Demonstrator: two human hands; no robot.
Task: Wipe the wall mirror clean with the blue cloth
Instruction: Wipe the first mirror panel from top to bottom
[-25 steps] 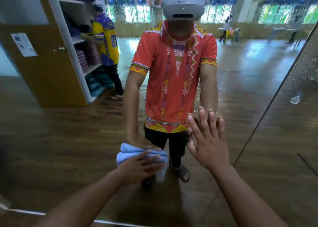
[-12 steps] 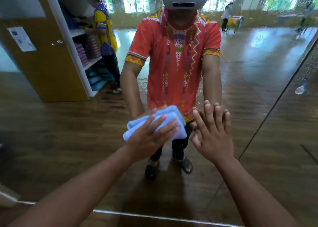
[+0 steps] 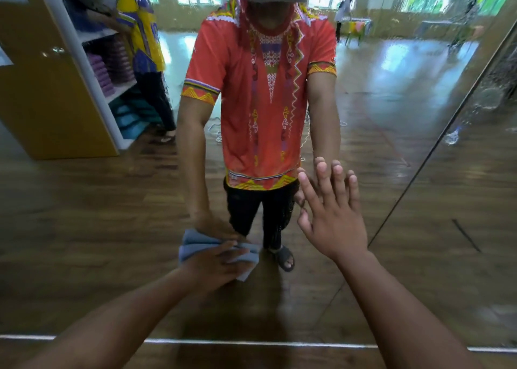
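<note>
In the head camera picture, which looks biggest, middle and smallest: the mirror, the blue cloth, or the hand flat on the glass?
1. wall mirror: fills nearly the whole view.
2. right hand, flat on the glass.
3. blue cloth, though the left hand covers part of it, so this place is unsure.
</note>
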